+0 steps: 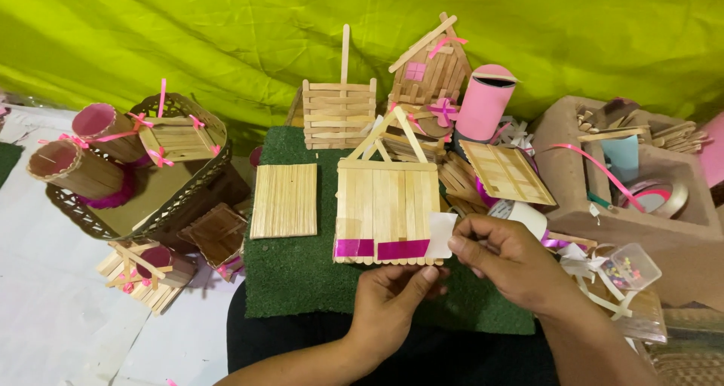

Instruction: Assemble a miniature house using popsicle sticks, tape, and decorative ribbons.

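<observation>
A flat craft-stick house wall with a triangular gable lies on a dark green mat. A shiny pink ribbon strip runs along its lower edge. My left hand rests at that lower edge, its thumb touching the wall's bottom right corner. My right hand pinches a small white strip of backing paper at the wall's right end.
A plain craft-stick panel lies left of the wall. Behind stand a stick fence box, a stick house and a pink tube. A cardboard box of supplies sits right. A basket tray with stick cups is left.
</observation>
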